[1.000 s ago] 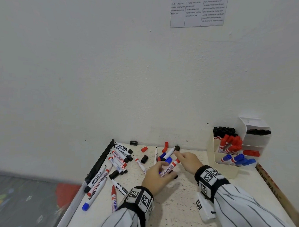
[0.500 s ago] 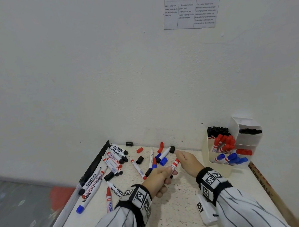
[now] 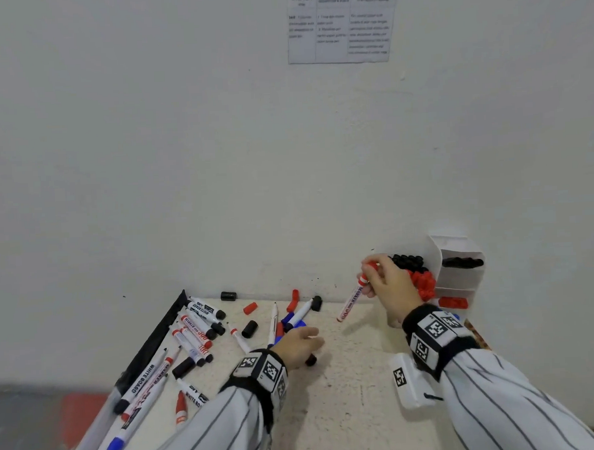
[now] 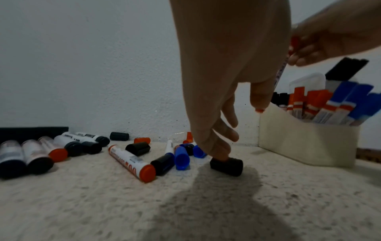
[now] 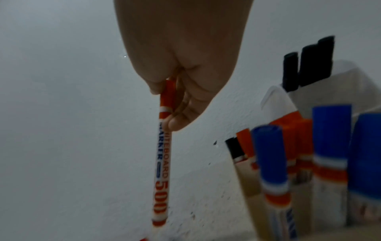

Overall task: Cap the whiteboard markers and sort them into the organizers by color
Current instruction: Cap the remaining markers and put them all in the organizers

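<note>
Since half a second back, the red marker [image 3: 354, 295] has gone from the left hand [image 3: 299, 345] over to the right hand [image 3: 388, 283], which now pinches it by the capped end, barrel hanging down at about 7 o'clock, presumably so it can drop cap-up into the cream organizer [image 4: 305, 138] like the rest. The left hand, fingers loose and gripping nothing, has come down onto the table [image 3: 348, 409], fingertips touching one black cap [image 4: 226, 164], likely the next cap to fit. Further out at 11 o'clock lie at least a dozen markers and about six loose caps; an exact count isn't possible. At 1 o'clock the organizer holds black, red and blue groups.
</note>
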The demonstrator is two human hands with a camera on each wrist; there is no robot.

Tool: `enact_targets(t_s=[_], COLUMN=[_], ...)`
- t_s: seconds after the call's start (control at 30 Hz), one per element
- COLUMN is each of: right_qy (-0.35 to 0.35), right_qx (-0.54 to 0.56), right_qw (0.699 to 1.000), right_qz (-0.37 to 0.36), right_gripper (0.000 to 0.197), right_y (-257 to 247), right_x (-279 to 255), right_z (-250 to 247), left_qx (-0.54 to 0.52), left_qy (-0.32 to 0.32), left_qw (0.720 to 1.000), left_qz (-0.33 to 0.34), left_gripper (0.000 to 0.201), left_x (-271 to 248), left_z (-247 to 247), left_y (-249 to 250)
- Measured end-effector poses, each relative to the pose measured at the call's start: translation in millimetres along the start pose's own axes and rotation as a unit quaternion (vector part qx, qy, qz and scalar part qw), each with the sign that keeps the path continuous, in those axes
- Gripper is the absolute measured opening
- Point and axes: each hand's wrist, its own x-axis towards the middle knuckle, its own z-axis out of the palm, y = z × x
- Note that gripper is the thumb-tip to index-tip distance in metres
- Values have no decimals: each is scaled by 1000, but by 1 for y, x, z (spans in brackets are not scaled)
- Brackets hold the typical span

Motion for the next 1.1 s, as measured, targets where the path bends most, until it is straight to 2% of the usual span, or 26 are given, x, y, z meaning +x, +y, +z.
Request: enact_targets(t_s=[0.1,0.2,0.3,0.43,0.5,0.63,0.77,0.9,1.0,1.1], right_qy=[89,120,118,65,49,2,17,24,31,27], right_qx=[-57,-156,-198,-223,-265,-329,-361,-408,-425,-442], right_qw=[994,980,973,972,962,940,928,909,901,892], right_qz=[-18,-36,-27,34,44,89,93,81,86,88], right_gripper=[9,11,14,18,19,22,14,19,22,24], right_y=[2,2,6,18,26,35,31,31,34,35], right_x=[14,23,28,34,37,40,42,43,45,44], right_z=[-26,-44,-51,-47,-42,-35,-33,-28,-25,-23], left_qx=[101,200,314,372,398,422,429,400,379,356], left_qy=[45,100,105,70,62,85,57,61,70,94], left_qw=[994,974,942,923,912,900,897,907,920,927], left_qz=[-24,-39,-46,-62,-73,-69,-88,-118,-78,-65], left_gripper=[46,39,38,46,48,45,63,39,51,43], left_x=[19,34,48,62,64,65,67,67,72,71], left_z=[-2,-2,-6,-6,-5,-13,-20,-23,-19,-18], left_y=[-5,-6,-5,-8,-10,-7,-7,-9,-15,-14])
